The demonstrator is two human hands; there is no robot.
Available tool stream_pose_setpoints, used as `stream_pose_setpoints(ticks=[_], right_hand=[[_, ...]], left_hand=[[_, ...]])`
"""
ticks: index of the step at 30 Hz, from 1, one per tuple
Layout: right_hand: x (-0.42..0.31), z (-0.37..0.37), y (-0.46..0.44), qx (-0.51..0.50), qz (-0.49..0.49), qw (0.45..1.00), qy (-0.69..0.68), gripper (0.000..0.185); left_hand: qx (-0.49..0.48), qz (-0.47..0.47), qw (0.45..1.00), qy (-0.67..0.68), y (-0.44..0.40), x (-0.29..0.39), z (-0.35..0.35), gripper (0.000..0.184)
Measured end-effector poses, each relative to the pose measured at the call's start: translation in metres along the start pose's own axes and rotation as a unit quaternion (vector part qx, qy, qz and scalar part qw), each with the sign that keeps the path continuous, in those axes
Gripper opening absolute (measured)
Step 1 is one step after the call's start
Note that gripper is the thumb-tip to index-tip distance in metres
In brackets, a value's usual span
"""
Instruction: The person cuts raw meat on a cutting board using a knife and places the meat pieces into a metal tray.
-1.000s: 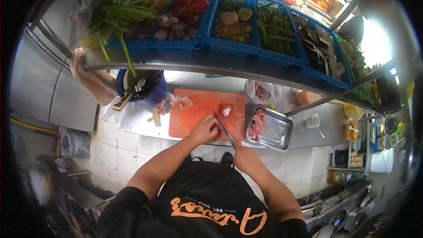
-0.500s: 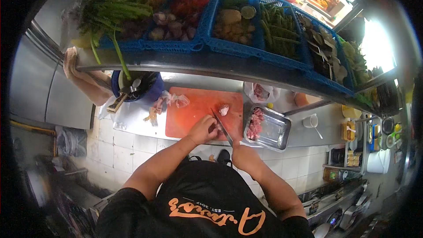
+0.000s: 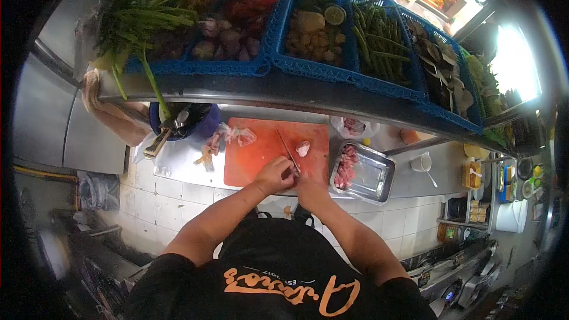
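Note:
My right hand (image 3: 312, 194) is closed round the handle of a knife (image 3: 285, 146). Its blade lies over the red cutting board (image 3: 249, 157), with the tip pointing away from me. Just left of the blade, my left hand (image 3: 275, 175) has its fingers curled on a small piece of meat, mostly hidden by the fingers. A pale pink chunk of meat (image 3: 303, 149) rests on the board to the right of the blade. Cut meat (image 3: 346, 168) fills the left side of a metal tray (image 3: 373, 172) beside the board.
A plastic bag of meat (image 3: 354, 126) stands behind the tray. Crumpled plastic (image 3: 238, 135) lies on the board's left edge, near a blue bucket (image 3: 206, 123). A white cup (image 3: 421, 162) stands at the right. Overhead, a metal shelf (image 3: 249, 90) carries blue vegetable baskets (image 3: 269, 62).
My right hand and the knife have moved forward and left, so the blade reaches farther across the board. My left hand stays nearly in place.

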State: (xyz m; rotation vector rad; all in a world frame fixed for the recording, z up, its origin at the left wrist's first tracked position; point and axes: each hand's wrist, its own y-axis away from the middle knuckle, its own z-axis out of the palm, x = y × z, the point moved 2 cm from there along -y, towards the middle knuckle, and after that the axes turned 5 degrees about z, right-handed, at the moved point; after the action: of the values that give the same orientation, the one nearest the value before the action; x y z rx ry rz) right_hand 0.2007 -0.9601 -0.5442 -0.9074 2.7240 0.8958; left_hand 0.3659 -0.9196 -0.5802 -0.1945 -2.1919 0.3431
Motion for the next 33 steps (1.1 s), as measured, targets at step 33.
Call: stream_pose_setpoints(ticks=[33], right_hand=[[0.007,-0.033,0.021,0.053,-0.065,0.996,-0.022,0.028]], left_hand=[[0.005,-0.050,0.999,-0.002,0.007,0.002,-0.001,0.021]])
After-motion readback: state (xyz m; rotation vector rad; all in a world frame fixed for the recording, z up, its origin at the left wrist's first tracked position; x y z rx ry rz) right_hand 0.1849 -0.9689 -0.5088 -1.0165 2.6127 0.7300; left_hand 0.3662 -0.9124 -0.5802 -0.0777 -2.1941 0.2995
